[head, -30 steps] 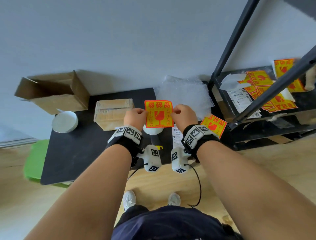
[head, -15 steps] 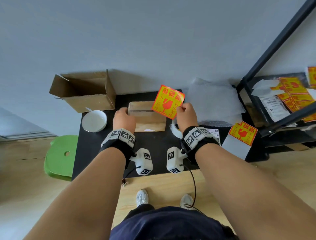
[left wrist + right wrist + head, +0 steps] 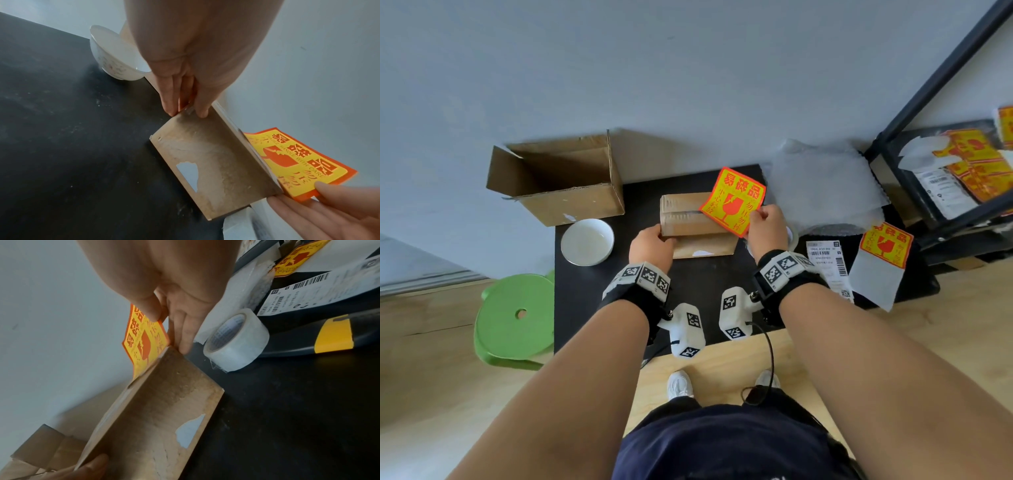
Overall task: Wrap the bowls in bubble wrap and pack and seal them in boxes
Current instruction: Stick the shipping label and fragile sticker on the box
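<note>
A black table (image 3: 592,308) is set against a grey wall (image 3: 688,68), with a dark shelf rack (image 3: 914,113) at its right end and a green stool (image 3: 513,318) at its left. On the rack, orange-and-yellow stickers (image 3: 976,164) and white labels are piled.

At the table's back left corner an open box (image 3: 571,185) is seen, its flaps up. A sheet of bubble wrap (image 3: 822,185) is spread at the back right, partly over the table edge. Between them, near the middle, a sealed box (image 3: 688,219) is stood, tape along its top seam and a torn white patch on its near face. A white bowl (image 3: 587,242) is placed upright just in front of the open box, left of the sealed one and apart from it.

A tape roll (image 3: 236,344) is lying right beside the sealed box, and a shipping label (image 3: 828,267) and one more sticker on its backing sheet (image 3: 876,260) are laid further right.

The sealed box is held at its near left top corner by the left hand (image 3: 650,245), thumb on top and fingers down the side. A fragile sticker (image 3: 732,200) is pinched at its lower corner between thumb and fingers of the right hand (image 3: 767,228), and is held tilted above the right end of the box; whether it is touching the top cannot be told.
</note>
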`<state>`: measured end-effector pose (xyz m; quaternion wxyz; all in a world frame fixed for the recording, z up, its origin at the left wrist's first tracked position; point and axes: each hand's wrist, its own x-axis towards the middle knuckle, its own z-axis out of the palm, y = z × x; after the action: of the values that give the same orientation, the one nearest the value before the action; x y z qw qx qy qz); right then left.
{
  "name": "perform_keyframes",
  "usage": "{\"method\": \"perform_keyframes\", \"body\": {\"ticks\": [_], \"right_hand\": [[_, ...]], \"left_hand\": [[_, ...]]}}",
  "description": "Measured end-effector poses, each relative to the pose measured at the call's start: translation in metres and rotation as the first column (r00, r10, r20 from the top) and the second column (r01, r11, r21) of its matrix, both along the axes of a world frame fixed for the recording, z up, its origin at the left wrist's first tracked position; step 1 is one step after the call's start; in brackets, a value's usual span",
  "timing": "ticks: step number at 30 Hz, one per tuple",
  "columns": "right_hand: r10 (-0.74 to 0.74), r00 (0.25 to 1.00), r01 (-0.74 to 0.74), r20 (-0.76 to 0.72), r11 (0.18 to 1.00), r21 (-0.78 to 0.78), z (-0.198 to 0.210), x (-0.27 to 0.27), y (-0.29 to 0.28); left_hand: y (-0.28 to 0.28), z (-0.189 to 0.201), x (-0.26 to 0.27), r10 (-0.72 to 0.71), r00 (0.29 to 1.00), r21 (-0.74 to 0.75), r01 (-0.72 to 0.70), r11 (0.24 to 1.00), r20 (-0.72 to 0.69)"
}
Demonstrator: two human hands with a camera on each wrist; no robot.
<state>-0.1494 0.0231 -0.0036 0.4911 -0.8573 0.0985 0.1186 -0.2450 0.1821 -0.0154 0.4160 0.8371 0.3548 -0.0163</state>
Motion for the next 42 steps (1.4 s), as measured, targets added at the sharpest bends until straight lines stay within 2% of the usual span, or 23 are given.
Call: {"method": "perform_keyframes", "body": {"ticks": [5,12,17,18,21,29,32,36,42], "right_hand": [[-0.039,0.999,0.039,0.003,0.996,0.082,0.007,-0.001,0.012],[0.046,0.995,-0.047,0.089,0.999,0.004,0.022,0.006,0.024],[0.037,0.999,-0.038,0.025,0.999,0.007,0.028,0.019,0.033],[0.017,1.000,-0.017,0.007,0.999,0.036,0.030,0.022,0.034],[-0.048,0.995,0.069,-0.088,0.962,0.263,0.037,0.031,0.042],[-0.049,0.991,0.092,-0.124,0.922,0.375,0.039,0.053,0.045],[-0.046,0.990,0.092,-0.131,0.922,0.376,0.033,0.057,0.039],[-0.068,0.987,0.117,-0.146,0.925,0.361,0.029,0.063,0.037],[-0.030,0.992,0.060,-0.124,0.969,0.239,0.015,0.064,0.036]], "left_hand": [[0.013,0.005,0.001,-0.009,0.999,-0.031,0.010,0.999,0.044],[0.022,0.013,0.011,0.002,0.999,0.022,-0.002,1.000,0.034],[0.024,0.014,0.016,0.014,1.000,0.039,-0.014,0.999,-0.006],[0.024,0.012,0.015,0.025,1.000,0.028,-0.024,0.999,-0.009],[0.023,0.007,0.009,0.090,0.995,-0.018,-0.091,0.996,-0.041],[0.016,0.002,0.015,0.210,0.977,-0.067,-0.209,0.976,0.021],[0.020,0.004,0.021,0.229,0.973,-0.044,-0.228,0.973,0.016],[0.027,0.000,0.029,0.211,0.975,-0.029,-0.213,0.977,-0.070],[0.028,-0.002,0.043,0.161,0.975,0.017,-0.160,0.987,-0.156]]}}
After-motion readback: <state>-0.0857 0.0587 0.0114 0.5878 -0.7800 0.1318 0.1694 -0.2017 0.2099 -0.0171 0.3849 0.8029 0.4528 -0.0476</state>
